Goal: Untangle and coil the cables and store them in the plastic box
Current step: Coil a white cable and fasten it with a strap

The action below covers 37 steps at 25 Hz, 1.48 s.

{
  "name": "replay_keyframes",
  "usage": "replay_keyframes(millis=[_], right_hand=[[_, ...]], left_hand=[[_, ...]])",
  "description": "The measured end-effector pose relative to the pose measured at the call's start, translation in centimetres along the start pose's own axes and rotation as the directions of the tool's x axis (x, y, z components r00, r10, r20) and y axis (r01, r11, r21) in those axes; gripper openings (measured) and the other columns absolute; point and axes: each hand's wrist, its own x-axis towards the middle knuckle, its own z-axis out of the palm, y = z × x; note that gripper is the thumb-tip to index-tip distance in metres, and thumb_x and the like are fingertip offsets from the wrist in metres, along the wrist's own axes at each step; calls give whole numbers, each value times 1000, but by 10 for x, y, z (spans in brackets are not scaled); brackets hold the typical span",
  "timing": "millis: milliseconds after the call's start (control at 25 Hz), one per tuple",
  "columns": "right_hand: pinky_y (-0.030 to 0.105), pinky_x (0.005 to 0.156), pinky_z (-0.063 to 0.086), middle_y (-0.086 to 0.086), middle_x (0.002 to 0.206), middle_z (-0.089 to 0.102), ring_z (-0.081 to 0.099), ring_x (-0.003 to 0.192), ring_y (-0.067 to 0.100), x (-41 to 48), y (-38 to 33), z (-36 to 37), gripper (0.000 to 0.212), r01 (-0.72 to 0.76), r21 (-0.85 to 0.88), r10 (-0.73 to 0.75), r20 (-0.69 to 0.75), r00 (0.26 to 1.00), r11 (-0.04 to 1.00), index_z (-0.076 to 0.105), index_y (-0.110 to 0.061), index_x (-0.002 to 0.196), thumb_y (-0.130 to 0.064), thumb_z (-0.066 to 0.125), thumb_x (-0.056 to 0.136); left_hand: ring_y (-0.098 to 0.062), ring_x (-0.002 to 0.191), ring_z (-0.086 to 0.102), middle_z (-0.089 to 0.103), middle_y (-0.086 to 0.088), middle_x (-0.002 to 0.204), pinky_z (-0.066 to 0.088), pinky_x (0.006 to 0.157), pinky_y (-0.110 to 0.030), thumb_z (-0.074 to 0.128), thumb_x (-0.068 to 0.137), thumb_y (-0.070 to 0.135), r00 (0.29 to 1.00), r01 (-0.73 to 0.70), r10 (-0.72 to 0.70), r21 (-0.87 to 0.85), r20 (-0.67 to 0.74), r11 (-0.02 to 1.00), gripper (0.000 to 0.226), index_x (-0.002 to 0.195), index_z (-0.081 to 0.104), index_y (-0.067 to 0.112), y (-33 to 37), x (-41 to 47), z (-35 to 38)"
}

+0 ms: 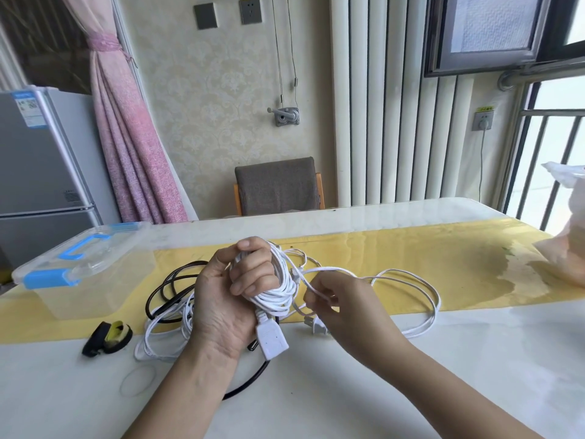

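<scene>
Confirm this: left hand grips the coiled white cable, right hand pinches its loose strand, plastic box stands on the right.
Not quite. The head view shows the plastic box on the left. The left hand does grip the coiled white cable, and the right hand pinches its loose strand.

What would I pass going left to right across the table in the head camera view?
Box → black cable → left hand → right hand → white cable, its loose loop → bag.
</scene>
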Motion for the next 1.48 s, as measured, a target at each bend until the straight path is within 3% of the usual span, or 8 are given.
replay_keyframes(millis=[200,480,640,800,960,1120,1240,1480], right_hand=[[31,63,42,-13,77,47,47,71,16,-3,0,8,18,276,-212,-243,168,955,938,48,-25,86,-15,34,85],[27,47,28,-5,62,45,38,58,19,-5,1,7,30,437,-329,-367,256,895,837,48,-19,75,-36,28,89],[26,47,31,-6,62,49,45,58,14,-2,3,2,26,457,-377,-400,225,889,805,60,-21,75,-32,42,89],[23,57,36,-7,66,46,38,64,11,-1,1,-8,15,494,-432,-475,159,865,755,66,-24,76,-20,55,86],[23,66,37,-7,75,48,40,70,13,-1,0,-13,15,552,-427,-563,114,818,716,64,-22,82,-9,57,78],[22,77,37,-9,79,52,45,78,13,3,3,-23,12,493,-428,-535,26,845,758,59,-23,82,-11,62,78],[19,76,37,-10,82,56,49,78,12,8,11,-31,12,427,-408,-477,-25,878,807,59,-23,78,-13,66,78],[15,67,44,-15,84,56,56,84,3,13,31,-52,16,145,-251,-189,-160,969,957,65,-28,74,-22,79,73]], left_hand=[[-9,55,45,46,1,64,44,59,-22,41,96,22,989,-141,138,-63,-46,988,22,90,55,7,-7,4,6],[-10,52,42,39,3,63,45,52,-19,46,87,33,911,-280,394,519,-122,807,21,88,48,13,-23,9,18],[-14,55,47,46,1,61,42,54,-21,49,87,34,892,-259,453,819,0,511,28,87,46,6,-25,10,5],[-13,60,50,51,4,58,41,63,-21,43,91,41,890,-215,421,976,178,41,35,71,51,13,-21,10,-5],[-12,57,54,54,-3,58,46,62,-24,42,85,60,910,-15,406,985,83,-170,63,66,55,2,-27,8,-14],[-16,36,41,40,1,40,36,48,-26,24,80,75,966,237,141,963,-219,-126,68,64,53,15,-29,3,-16],[-13,33,29,33,-1,41,28,41,-22,15,79,75,911,389,-148,921,-386,-8,81,71,59,7,-27,-3,-6],[-4,31,17,25,5,41,20,32,-12,56,76,57,818,483,-470,840,-331,249,45,60,53,16,-12,-11,5]])
